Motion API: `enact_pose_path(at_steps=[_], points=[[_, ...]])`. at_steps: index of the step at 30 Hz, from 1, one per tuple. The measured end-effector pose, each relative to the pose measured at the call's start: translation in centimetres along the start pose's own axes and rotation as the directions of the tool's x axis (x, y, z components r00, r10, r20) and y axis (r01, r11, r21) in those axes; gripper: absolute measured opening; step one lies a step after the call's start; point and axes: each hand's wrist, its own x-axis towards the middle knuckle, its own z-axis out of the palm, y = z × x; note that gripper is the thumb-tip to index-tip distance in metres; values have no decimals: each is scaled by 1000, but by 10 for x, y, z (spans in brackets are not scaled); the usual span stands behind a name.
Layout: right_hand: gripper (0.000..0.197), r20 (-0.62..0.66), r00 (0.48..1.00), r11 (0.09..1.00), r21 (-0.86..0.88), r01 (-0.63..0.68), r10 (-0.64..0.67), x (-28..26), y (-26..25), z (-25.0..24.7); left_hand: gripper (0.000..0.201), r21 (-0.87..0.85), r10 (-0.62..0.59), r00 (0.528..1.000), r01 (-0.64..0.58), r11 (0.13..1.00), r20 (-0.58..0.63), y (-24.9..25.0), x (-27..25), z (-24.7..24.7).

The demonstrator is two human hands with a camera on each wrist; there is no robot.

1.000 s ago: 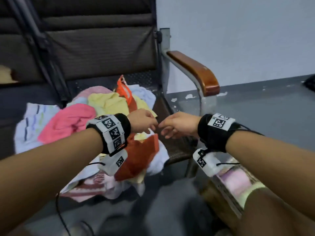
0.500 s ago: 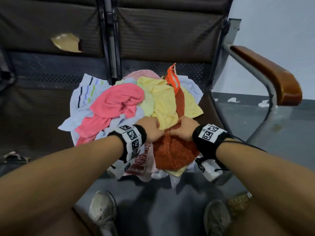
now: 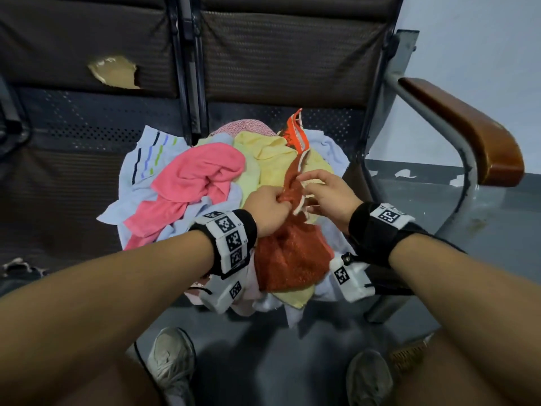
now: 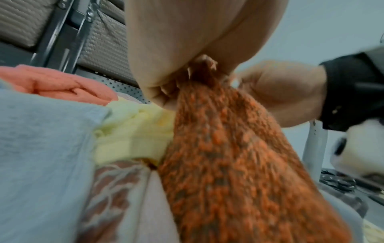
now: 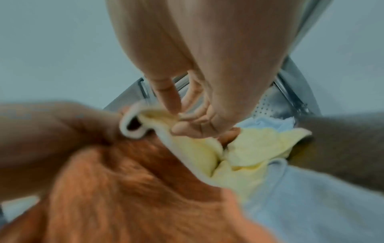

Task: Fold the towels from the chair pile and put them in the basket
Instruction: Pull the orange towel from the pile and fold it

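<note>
Since half a second ago both hands have lifted off the chair pile. Left hand grips the orange towel bunched; right hand pinches its pale hem, fingers partly spread. Step: picking. Next, likely pull it free and open it out.

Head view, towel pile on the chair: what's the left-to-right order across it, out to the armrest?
striped white towel → pink towel → yellow towel → orange towel → wooden armrest
</note>
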Motion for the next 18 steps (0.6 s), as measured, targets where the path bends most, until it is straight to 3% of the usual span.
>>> enact_pose_path(at_steps=[3,5,8,12,14,15,18], points=[[54,84,988,937,-317,147,-127,-3,10,-12,27,-173,46,999,-50,984,-27,10,-4,-13],[66,184,951,860,-410,304,-249,-5,13,-14,26,-272,74,997,-71,960,1,17,-10,-16],[44,151,907,781,-466,417,-394,3,10,-10,24,-394,56,998,-44,918,20,25,-13,-21],[21,-6,913,685,-663,302,-408,6,5,-14,27,-342,-93,991,54,938,-97,16,-3,-43],[16,0,885,659,-667,347,-466,2,0,-18,31,-425,-138,987,91,901,-83,13,2,-51],[11,21,868,657,-645,391,-496,-1,-5,-17,38,-434,-127,990,87,897,-64,12,3,-51],[14,134,821,621,-590,516,-555,-10,-18,-10,72,-222,24,1000,-25,975,-7,11,1,-45]])
